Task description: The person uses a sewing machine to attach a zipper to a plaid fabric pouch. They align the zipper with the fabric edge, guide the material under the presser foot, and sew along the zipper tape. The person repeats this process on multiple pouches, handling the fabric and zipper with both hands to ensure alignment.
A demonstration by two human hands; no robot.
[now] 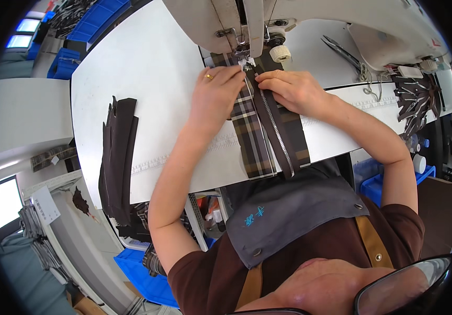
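Observation:
A dark brown zipper (274, 122) with silver teeth lies lengthwise over plaid fabric (246, 134) in brown, black and white. Their far ends run under the presser foot (245, 63) of a white sewing machine. My left hand (216, 94), with a ring on one finger, lies on the plaid fabric left of the zipper, fingers stretched toward the foot. Its thumb is mostly hidden. On the other side, my right hand (295, 92) pinches the zipper's edge just in front of the foot. The near ends of zipper and fabric reach the table's front edge.
A stack of dark fabric strips (118, 157) hangs over the table's front left. Tweezers (341, 51) lie under the machine arm (362, 23). Several zippers (417, 100) are bunched at the right. Blue bins (144, 275) stand below the table. A measuring scale (184, 153) crosses the tabletop.

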